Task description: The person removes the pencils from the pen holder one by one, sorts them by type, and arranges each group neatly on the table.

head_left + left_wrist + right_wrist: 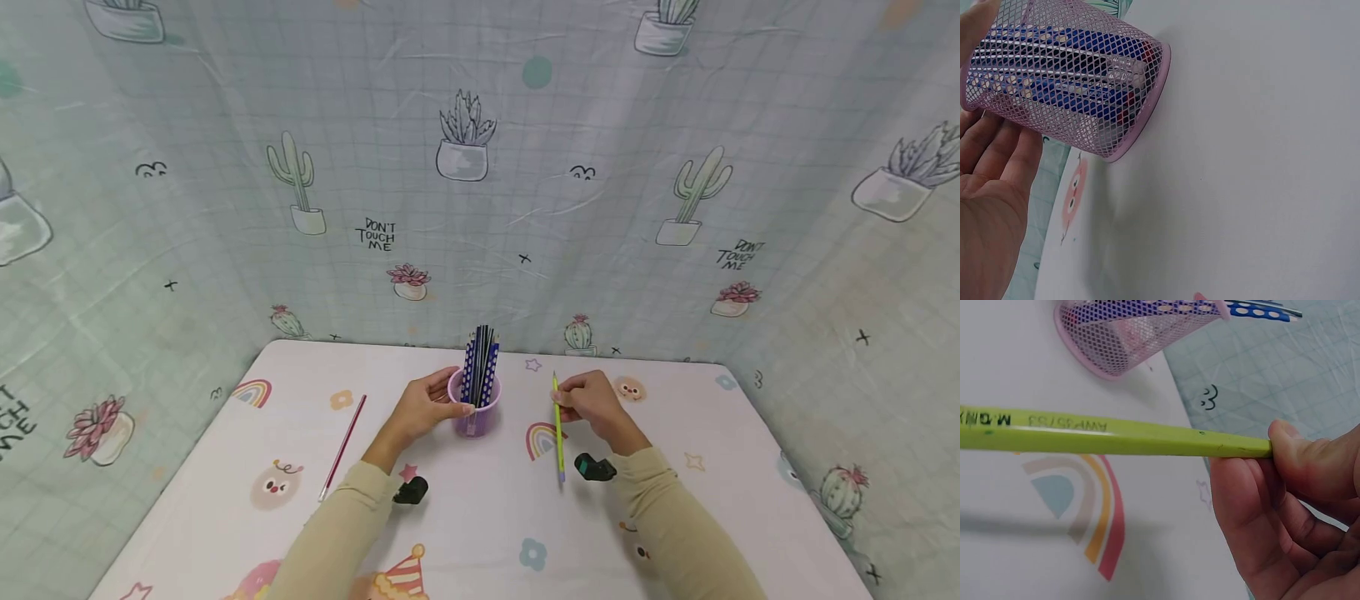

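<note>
My left hand (pixel 422 408) holds a purple mesh pencil cup (pixel 473 427), with the thumb at the near side and the other fingers round the left and far side. Several blue polka-dot and dark striped pencils (pixel 480 367) stand in the cup, and their lower ends show through the mesh in the left wrist view. To the right, my right hand (pixel 595 402) pinches a yellow-green pencil (pixel 1141 439) near one end between thumb and fingers. The pencil's other end points toward the near edge, above a printed rainbow; lettering shows along its side.
A dark red pencil (pixel 343 446) lies on the white patterned table (pixel 480 517) to the left of my left arm. Cloth printed with cacti (pixel 480 250) hangs behind the table and at both sides. Dark wrist-camera pieces (pixel 595 467) sit beside both wrists.
</note>
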### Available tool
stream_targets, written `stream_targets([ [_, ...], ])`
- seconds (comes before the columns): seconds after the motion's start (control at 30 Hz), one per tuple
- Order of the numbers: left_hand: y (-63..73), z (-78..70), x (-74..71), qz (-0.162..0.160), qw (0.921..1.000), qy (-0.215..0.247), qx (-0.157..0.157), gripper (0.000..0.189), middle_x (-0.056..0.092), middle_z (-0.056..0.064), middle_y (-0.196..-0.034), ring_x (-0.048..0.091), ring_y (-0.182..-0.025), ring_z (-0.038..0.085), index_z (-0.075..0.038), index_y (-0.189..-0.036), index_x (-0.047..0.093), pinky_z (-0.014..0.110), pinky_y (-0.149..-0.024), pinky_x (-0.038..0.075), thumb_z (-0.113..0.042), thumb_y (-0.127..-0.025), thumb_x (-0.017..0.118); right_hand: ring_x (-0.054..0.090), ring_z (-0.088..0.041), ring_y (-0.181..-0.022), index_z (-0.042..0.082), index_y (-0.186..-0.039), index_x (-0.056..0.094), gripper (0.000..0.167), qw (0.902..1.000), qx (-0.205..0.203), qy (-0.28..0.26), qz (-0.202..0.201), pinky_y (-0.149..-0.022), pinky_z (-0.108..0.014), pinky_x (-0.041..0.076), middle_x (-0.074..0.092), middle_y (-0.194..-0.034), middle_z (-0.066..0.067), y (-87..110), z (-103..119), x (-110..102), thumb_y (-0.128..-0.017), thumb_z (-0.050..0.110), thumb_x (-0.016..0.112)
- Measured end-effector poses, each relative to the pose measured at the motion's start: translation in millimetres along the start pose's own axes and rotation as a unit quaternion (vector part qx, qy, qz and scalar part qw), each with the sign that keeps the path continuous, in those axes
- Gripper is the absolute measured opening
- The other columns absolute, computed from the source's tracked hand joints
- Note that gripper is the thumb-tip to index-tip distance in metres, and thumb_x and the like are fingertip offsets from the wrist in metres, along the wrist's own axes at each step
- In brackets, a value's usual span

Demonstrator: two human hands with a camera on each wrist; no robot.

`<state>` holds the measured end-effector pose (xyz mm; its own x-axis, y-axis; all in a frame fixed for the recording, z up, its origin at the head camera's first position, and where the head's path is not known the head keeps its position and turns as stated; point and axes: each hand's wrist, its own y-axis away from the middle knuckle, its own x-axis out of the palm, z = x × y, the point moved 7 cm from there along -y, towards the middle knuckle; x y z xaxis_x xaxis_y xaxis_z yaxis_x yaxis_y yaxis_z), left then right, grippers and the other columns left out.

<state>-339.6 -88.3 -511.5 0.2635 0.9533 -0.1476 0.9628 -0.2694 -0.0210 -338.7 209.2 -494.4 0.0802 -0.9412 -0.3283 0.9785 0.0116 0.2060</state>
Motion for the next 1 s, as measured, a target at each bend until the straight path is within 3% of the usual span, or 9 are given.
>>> stream_targets([
  [0.4,-0.8,-0.3,-1.7,0.005,1.0000,-0.003,0.005,0.083,0.055,0.016,-0.155,0.056,-0.142,0.034,-0.007,-0.154,0.050,0.038,-0.114,0.050,-0.017,-0.082,0.090,0.061,-0.012,-0.053,-0.011,-0.099,0.070,0.011,0.9996,0.023,-0.015,0.003,-0.055,-0.027,0.059,0.064,-0.066,-0.004,-5.6,-24.0,8.7,-0.094,-0.001,0.071],
  [0.8,-1.0,-0.7,0.9,0.002,1.0000,0.000,0.002,0.083,0.057,0.017,-0.153,0.057,-0.141,0.033,-0.004,-0.153,0.050,0.037,-0.113,0.050,-0.013,-0.081,0.090,0.065,-0.010,-0.055,-0.009,-0.101,0.073,0.014,0.9987,0.050,0.010,-0.005,-0.055,-0.024,0.058,0.070,-0.069,-0.005,-4.5,-42.5,10.7,-0.093,0.002,0.074],
  [1.0,-0.7,0.3,-0.1,-0.002,1.0000,-0.001,0.005,0.082,0.058,0.017,-0.153,0.057,-0.141,0.033,-0.005,-0.153,0.051,0.036,-0.113,0.051,-0.013,-0.081,0.090,0.063,-0.009,-0.052,-0.007,-0.094,0.075,0.010,0.9985,0.047,0.028,0.000,-0.051,-0.021,0.056,0.071,-0.068,-0.005,-5.7,-47.9,12.7,-0.089,0.002,0.077],
])
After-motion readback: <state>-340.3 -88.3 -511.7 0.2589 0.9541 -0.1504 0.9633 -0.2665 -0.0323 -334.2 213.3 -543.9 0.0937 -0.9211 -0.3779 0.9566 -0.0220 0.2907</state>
